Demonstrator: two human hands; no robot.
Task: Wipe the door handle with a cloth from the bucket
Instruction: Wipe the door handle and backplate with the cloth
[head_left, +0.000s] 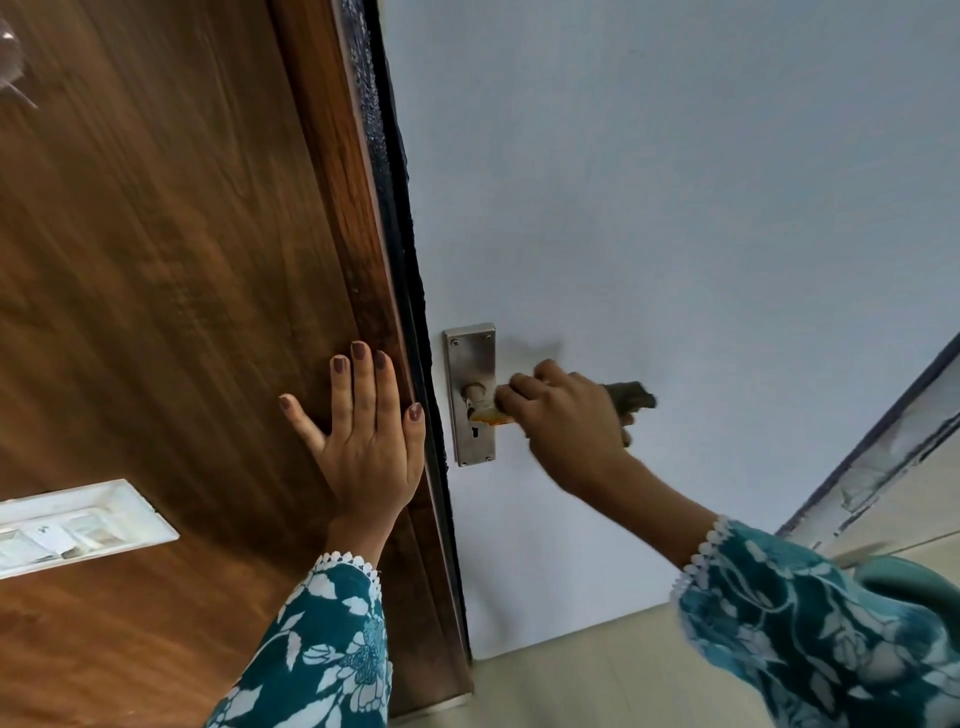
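Observation:
A steel door handle with a tall backplate (470, 364) is fixed on the pale blue door (675, 208). My right hand (569, 415) is closed around the lever, which it mostly hides. A bit of orange-yellow cloth (491, 415) shows under its fingers, next to the keyhole. A dark end (631, 397) sticks out past the hand on the right; I cannot tell whether it is lever or cloth. My left hand (366, 436) lies flat with fingers spread on the brown wooden panel (156, 286), just left of the door edge. No bucket is in view.
A white switch plate (78, 525) sits on the wooden panel at the lower left. A dark strip (400, 234) runs between the panel and the door. Beige floor tiles (597, 675) lie below, and a door frame edge (883, 457) stands at the right.

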